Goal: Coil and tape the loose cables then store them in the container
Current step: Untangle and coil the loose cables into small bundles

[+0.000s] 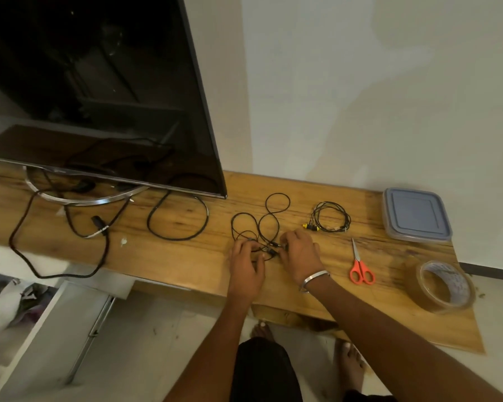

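Observation:
A thin black cable (269, 220) lies in loose loops on the wooden table (186, 256). My left hand (246, 264) and my right hand (299, 253) both pinch its near end, where the small plugs sit between them. A small coiled cable with yellow plugs (330, 220) lies to the right. A thicker black cable (177, 216) forms a big loop further left. The lidded plastic container (415, 214) stands at the far right. Red-handled scissors (360, 268) and a roll of brown tape (445, 285) lie right of my right hand.
A large black television (99, 82) stands on a metal foot (82, 200) at the left, with a power cord (64, 256) hanging over the table's front edge. An open white drawer (41, 314) sits below on the left. My bare feet (349, 361) are under the table edge.

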`<state>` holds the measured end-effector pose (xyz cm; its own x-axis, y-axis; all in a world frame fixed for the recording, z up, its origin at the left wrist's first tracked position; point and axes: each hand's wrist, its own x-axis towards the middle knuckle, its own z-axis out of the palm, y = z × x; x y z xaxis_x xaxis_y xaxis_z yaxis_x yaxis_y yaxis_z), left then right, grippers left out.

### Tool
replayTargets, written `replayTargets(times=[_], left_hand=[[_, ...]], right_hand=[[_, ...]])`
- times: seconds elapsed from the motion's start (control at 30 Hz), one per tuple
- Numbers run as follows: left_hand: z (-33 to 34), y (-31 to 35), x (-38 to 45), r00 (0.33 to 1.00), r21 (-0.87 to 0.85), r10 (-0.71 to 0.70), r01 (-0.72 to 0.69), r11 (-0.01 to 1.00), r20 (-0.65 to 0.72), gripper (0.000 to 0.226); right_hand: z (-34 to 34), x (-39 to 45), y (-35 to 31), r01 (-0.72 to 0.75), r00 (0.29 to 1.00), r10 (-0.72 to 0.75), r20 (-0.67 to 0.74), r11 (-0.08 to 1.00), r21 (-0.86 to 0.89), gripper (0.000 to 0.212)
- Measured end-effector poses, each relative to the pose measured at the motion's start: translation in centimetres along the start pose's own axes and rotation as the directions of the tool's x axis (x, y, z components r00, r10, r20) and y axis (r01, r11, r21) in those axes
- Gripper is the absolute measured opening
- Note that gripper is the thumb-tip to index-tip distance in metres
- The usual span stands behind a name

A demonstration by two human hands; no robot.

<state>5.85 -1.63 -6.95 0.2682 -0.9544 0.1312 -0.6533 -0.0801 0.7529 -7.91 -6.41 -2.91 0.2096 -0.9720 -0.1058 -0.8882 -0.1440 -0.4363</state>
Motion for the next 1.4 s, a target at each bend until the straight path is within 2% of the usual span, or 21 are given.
replayTargets(times=[0.13, 0.33, 0.47, 0.6, 0.7, 0.83, 1.0, 1.2, 1.4], left_hand=[[-0.1, 0.0, 0.0, 1.0, -0.028, 0.01, -0.01, 1.0, -0.017, 0.017], [-0.5, 0.7, 0.0, 0.999, -0.039, -0.033, 0.033, 0.999, 0.011, 0.017], [-1.0, 0.9, 0.1, 0.996, -0.045, -0.052, 0.056, 0.997, 0.071, 0.027], [-1.4, 1.7, 0.4, 0.997, -0.021, -0.044, 0.045, 0.999, 0.055, 0.025], [-1.5, 2.9, 0.9, 1.0, 0.014, 0.007, -0.008, 1.0, 0.02, 0.018], [-1.7, 4.8, 1.7, 0.992, 0.026, 0.089, -0.092, 0.995, 0.094, 0.023], [-2.1, 6.9, 1.8, 0.974, -0.002, 0.178, -0.18, 0.984, 0.142, 0.019], [-3.3, 9.0, 1.3, 0.946, -0.012, 0.233, -0.237, 0.972, 0.223, 0.015], [-5.4, 12.8, 0.9, 0.929, -0.031, 0.326, -0.326, 0.945, 0.174, 0.008]], right_hand=[[0.8, 0.9, -0.5, -0.007, 0.999, 0.006, -0.05, 1.0, -0.015, 0.021], [1.0, 1.4, -0.9, -0.025, 1.0, 0.025, 0.006, 0.999, -0.024, 0.019], [0.1, 1.1, -0.9, 0.02, 0.999, -0.02, 0.031, 1.0, 0.001, 0.019], [-1.2, 0.5, -1.2, 0.069, 0.997, -0.069, -0.036, 0.998, 0.011, 0.014], [-2.5, 0.2, -1.3, 0.105, 0.992, -0.1, -0.081, 0.993, 0.057, 0.017], [-4.5, -0.3, -1.2, 0.155, 0.984, -0.131, -0.12, 0.963, 0.222, 0.017], [-7.2, -2.0, -1.2, 0.187, 0.98, -0.158, -0.118, 0.935, 0.3, 0.018], [-9.1, -4.6, -0.4, 0.143, 0.98, -0.097, -0.173, 0.952, 0.272, 0.013], [-11.6, -7.2, 0.1, 0.129, 0.962, -0.047, -0.27, 0.948, 0.292, 0.01]])
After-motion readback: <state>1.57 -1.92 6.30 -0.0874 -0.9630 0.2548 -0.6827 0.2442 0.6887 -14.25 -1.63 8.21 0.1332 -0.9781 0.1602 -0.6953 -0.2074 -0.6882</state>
